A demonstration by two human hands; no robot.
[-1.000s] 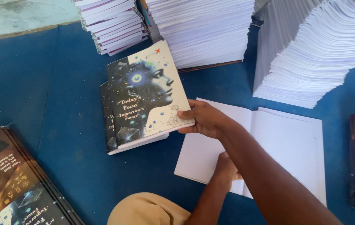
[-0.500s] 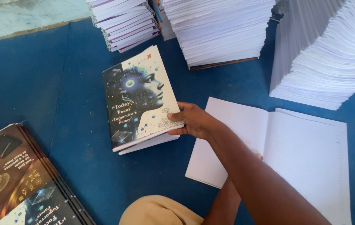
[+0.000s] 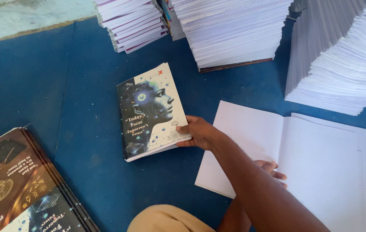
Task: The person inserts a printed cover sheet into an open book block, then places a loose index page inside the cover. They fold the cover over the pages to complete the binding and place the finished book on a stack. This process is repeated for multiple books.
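The person's right hand (image 3: 199, 132) reaches across to the left and grips the near right corner of a notebook (image 3: 152, 111), with the thumb on top of the cover. The notebook lies flat on the blue mat (image 3: 41, 86), a little tilted, and its cover shows a face seen from the side, dark on one half and pale on the other. The left hand (image 3: 271, 168) rests on an open sheet of white paper (image 3: 303, 159) to the right of the notebook. The right arm covers most of this hand, so only a few fingers show, and they lie loose on the paper, not holding anything. At the far side stand tall stacks of white pages (image 3: 234, 30) and a stack of thin books (image 3: 133, 21). Another big pile of white sheets (image 3: 342, 60) sits at the far right. At the near left lies a pile of dark printed covers (image 3: 24, 184).
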